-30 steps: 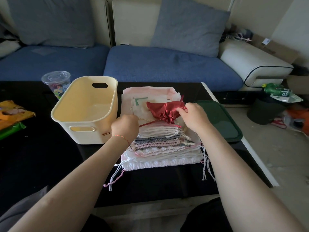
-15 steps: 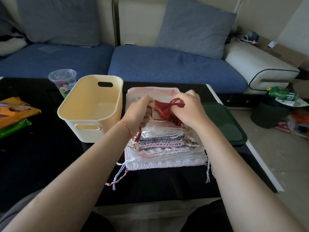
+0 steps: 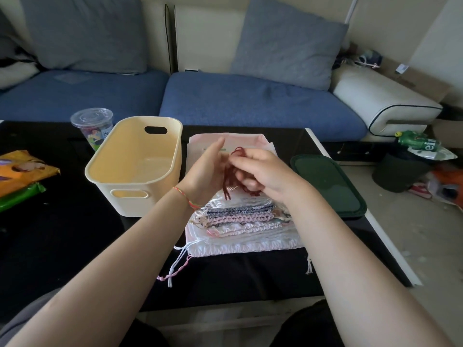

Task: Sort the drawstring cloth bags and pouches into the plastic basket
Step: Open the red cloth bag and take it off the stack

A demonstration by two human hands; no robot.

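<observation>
- Red satin drawstring pouch [image 3: 250, 187], spread on the stack a second ago, now bunched up, cords gathered, above the stacked cloth bags [image 3: 240, 221]
- Right hand [image 3: 260, 171] curls round it; left hand [image 3: 208, 169] open, fingers straight, against the cords
- Cream plastic basket [image 3: 136, 186] holds nothing; pouch looks ready to drop in

black table [image 3: 62, 246] carries basket [image 3: 140, 194], pouch stack [image 3: 245, 236], lid [image 3: 328, 186].

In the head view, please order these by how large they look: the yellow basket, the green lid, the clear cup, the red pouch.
1. yellow basket
2. green lid
3. clear cup, partly hidden behind the basket
4. red pouch, bunched between the hands, mostly covered, so its rank against the cup is unsure
</observation>
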